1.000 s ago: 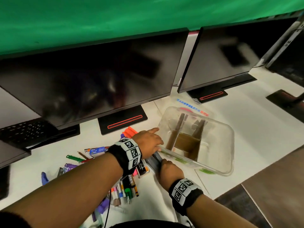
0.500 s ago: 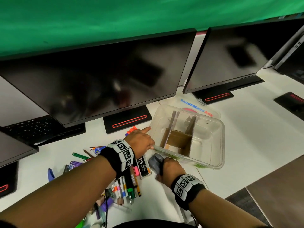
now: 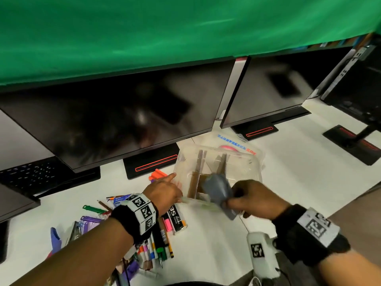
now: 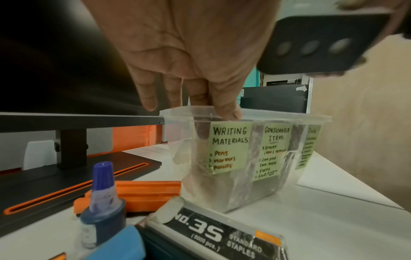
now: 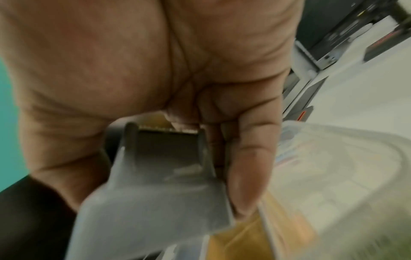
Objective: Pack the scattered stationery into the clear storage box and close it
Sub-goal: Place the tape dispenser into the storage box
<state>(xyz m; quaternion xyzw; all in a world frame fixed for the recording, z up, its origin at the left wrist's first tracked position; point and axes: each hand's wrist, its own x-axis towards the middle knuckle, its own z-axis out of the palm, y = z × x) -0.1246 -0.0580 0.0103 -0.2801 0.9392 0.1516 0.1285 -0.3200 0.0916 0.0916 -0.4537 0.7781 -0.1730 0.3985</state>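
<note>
The clear storage box [image 3: 250, 162] stands open on the white desk, split by brown cardboard dividers [image 3: 198, 172]. Green notes on its wall [image 4: 177, 137] read writing materials, consumable items and tools. My left hand [image 3: 167, 188] rests straight fingers [image 4: 227, 110] on the box's left rim. My right hand [image 3: 253, 201] grips a grey tape dispenser [image 3: 216, 188] tilted over the box's front edge; the blurred right wrist view shows its serrated cutter [image 5: 169, 131]. The dispenser's underside [image 4: 322, 44] hangs above the rim. Loose pens and markers [image 3: 156, 246] lie left of the box.
The lettered lid [image 3: 237, 141] lies behind the box. A staples box [image 3: 176, 217], an orange item [image 3: 157, 174] and a blue ink bottle [image 4: 102, 193] sit by my left hand. Monitors [image 3: 123, 124] on stands line the back. A white tagged device [image 3: 259, 252] lies near the front edge.
My right hand has lifted the tape dispenser off the desk and carried it up over the box's front edge. My left hand has stayed on the box's left rim.
</note>
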